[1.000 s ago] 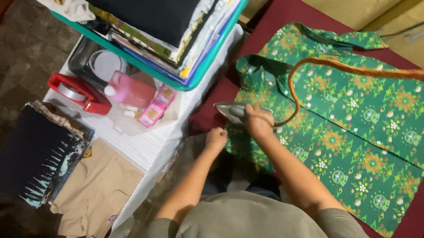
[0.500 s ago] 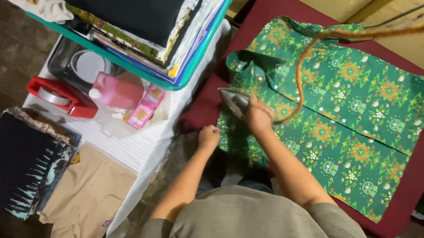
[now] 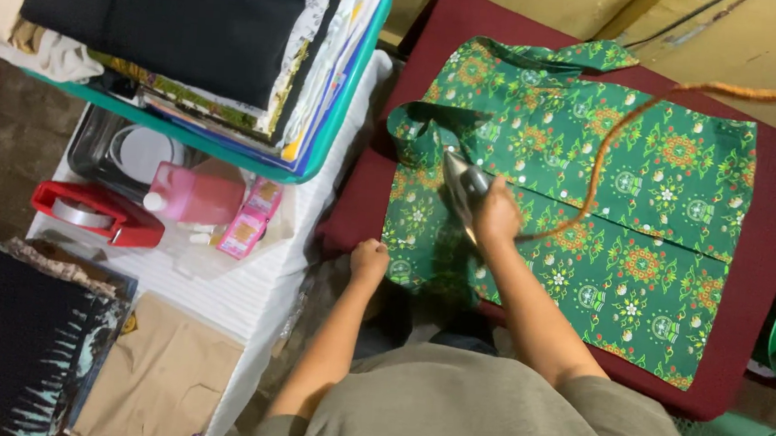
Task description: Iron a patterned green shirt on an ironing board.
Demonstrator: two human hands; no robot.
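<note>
Left hand [image 3: 369,260], lower centre: curled, pinching shirt hem; judged best kept taut. Right hand [image 3: 497,215], centre: wrapped round iron [image 3: 460,183] handle, iron on green patterned shirt [image 3: 643,209], centre-right, flat on maroon board [image 3: 767,272]. Keep orange cord [image 3: 612,143] off cloth.

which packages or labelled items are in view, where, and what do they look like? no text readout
Pink bottle: lying on the white table left of the ironing surface; white cap.
Small pink packet: flat, rectangular, just right of the bottle.
Second pink packet: above it, beside the bottle.
Red tape dispenser: left of the bottle; grey roll inside.
No signs or screens visible.
</note>
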